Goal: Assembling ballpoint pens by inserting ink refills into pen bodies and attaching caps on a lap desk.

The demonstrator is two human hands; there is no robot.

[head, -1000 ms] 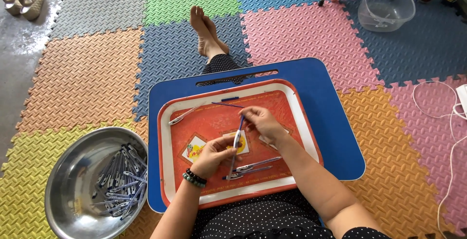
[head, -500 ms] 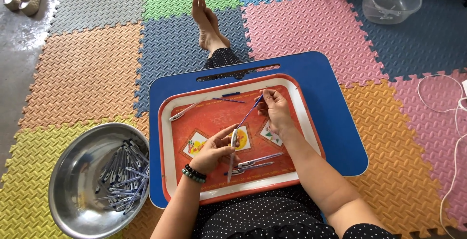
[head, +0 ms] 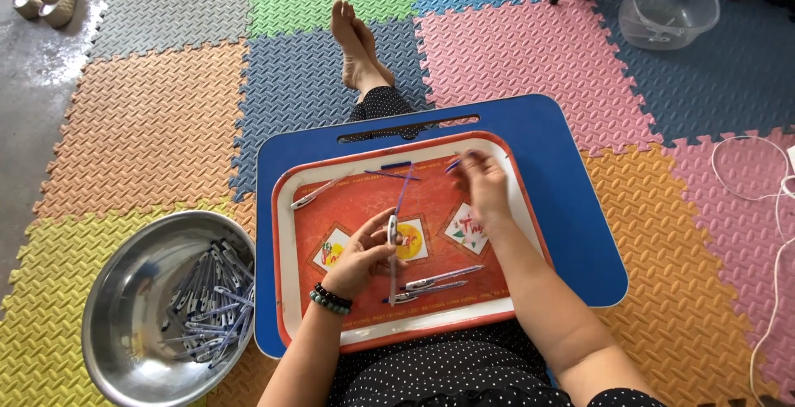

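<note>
Since the earlier frame, the right hand (head: 482, 185) has slid out to the far right of the tray (head: 286, 250), and the left hand (head: 360, 254) has tipped its pen (head: 392, 237) upright.

Nearest the body, 2 finished pens (head: 435, 280) lie just right of the left hand. That hand is clenched on the pen barrel, whose thin blue refill (head: 404, 190) sticks out away from it. Left of its wrist, well apart on the floor mat, a steel bowl (head: 124, 291) holds a heap of pens. Farther out, the right hand pinches a small blue part (head: 454, 163), though blur hides the grip. Another pen (head: 313, 194) lies beyond the left hand.

Risk, as I judge it: the refill looks loosely seated, so tilting the barrel could let it slip out onto the blue desk (head: 571, 208).
</note>
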